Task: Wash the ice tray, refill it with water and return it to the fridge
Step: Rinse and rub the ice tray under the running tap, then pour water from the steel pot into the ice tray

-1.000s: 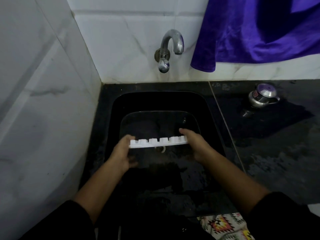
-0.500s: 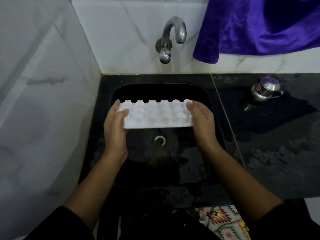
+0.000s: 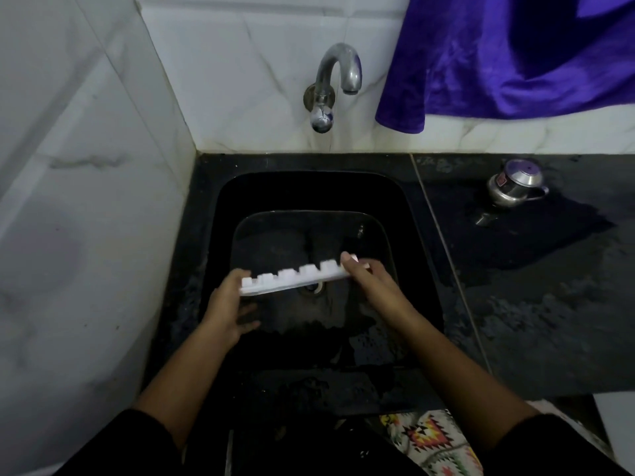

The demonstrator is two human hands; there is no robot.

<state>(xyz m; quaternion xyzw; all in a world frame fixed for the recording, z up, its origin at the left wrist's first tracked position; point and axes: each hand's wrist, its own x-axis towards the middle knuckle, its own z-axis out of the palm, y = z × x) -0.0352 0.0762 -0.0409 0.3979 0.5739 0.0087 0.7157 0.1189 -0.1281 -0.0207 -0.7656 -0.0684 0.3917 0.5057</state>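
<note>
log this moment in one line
ice tray: cell bumps up, over sink | left hand: holds left end | right hand: holds right end | tap: no stream seen

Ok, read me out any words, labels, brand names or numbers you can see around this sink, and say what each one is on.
Red sticker on the steel pot on the counter: too small and blurred to read.
Ice tray: no lettering visible.
Tap: no lettering visible.
Purple cloth and patterned cloth: no words, only colour and pattern.
Nothing readable anywhere else.
</note>
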